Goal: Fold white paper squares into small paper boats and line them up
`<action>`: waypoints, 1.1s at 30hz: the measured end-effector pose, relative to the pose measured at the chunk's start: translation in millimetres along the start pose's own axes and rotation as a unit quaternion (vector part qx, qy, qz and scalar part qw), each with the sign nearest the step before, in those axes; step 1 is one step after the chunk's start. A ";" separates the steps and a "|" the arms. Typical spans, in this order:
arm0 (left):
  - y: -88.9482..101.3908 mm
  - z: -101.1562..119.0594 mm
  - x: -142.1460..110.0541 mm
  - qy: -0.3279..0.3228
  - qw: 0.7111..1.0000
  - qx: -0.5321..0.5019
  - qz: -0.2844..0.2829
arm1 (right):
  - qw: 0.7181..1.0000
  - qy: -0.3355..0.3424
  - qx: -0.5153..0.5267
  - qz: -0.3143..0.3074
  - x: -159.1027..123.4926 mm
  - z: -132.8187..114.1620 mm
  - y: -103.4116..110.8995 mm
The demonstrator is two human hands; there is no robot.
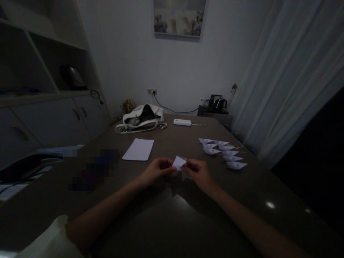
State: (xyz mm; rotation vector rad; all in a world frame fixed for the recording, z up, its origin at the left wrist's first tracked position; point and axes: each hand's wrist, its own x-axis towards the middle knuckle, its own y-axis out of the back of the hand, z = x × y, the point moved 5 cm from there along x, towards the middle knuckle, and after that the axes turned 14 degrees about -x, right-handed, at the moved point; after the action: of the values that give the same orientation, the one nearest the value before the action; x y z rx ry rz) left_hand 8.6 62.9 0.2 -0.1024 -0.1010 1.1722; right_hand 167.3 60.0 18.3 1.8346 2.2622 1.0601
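Between my two hands, above the table, is a small folded piece of white paper [179, 162] with a pointed top. My left hand [158, 170] pinches its left side, thumb towards me. On the other side, the fingers of my right hand [198, 172] are closed on its right edge. Several folded paper boats [232, 157] stand in loose rows to the right of my hands. Beyond my left hand lies a stack of white paper sheets [138, 149].
A white handbag [145, 116] and a white power bank [182, 122] with a short cable lie at the far end of the dark table [172, 222]. A blurred-out patch [94, 170] covers something on the left. A curtain [285, 71] hangs at the right.
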 end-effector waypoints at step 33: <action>-27.7 35.6 -30.0 -0.285 0.882 0.375 0.011 | 0.997 -0.032 0.022 -0.065 -7.1 -10.0 -13.5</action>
State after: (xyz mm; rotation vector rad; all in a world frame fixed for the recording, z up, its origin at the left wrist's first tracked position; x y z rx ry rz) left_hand 17.6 25.5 38.5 0.9380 -0.1556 1.1616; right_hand 153.7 48.1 16.2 1.6837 2.3488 0.9252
